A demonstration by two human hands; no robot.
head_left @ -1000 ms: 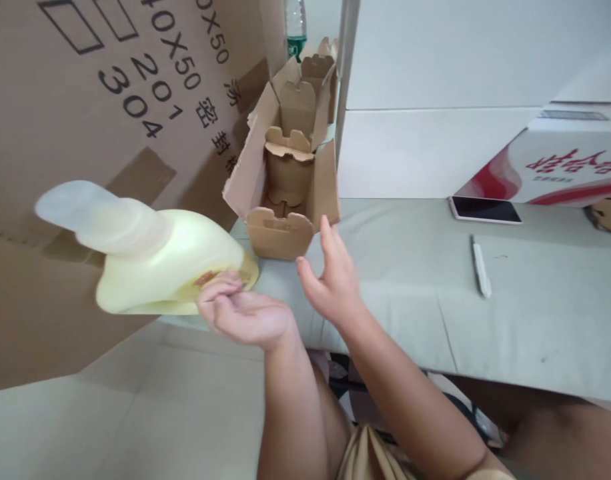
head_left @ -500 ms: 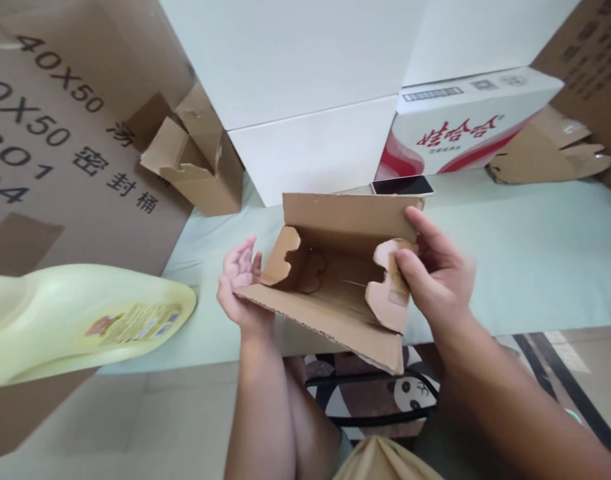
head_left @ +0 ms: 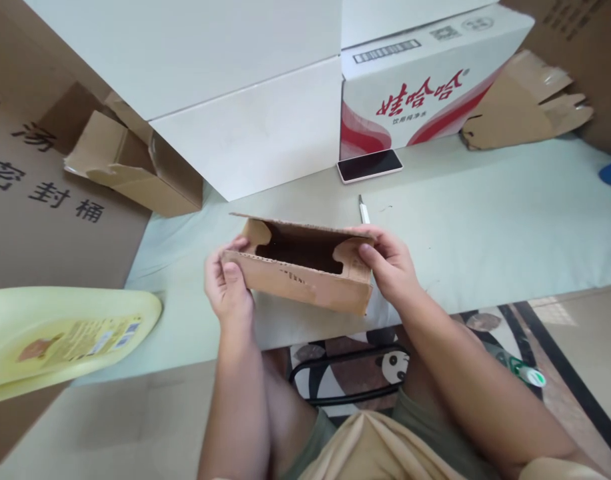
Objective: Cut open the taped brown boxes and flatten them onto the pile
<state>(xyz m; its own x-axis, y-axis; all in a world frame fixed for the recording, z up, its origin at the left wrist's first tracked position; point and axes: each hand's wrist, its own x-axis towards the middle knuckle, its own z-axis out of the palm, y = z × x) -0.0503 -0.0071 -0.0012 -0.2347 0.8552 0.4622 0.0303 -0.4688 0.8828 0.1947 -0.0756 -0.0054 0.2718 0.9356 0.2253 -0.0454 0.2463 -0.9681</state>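
Note:
A small brown cardboard box [head_left: 305,283] is held up over the near edge of the green cloth, its top opening facing me. The notched end flaps are folded inward, and the long front and back flaps stand up. My left hand [head_left: 229,283] grips its left end, thumb on the front flap. My right hand [head_left: 389,261] closes on the right end, with the thumb at the notched flap and the fingers behind. Dark shadow hides the bottom of the box. Just behind it lies a small white-handled tool [head_left: 363,211] with a metal tip, partly covered by the back flap.
A phone [head_left: 369,166] rests before white cartons [head_left: 255,127] and a red-and-white carton [head_left: 425,100]. An open cardboard box [head_left: 170,190] stands at left, a yellow bottle [head_left: 75,337] nearer. Flattened cardboard [head_left: 525,107] lies at right on the green cloth [head_left: 510,233].
The box's long flaps have come closer together, narrowing its opening. My left hand has closed from loose fingers to a grip on the left end. The camera view has shifted right.

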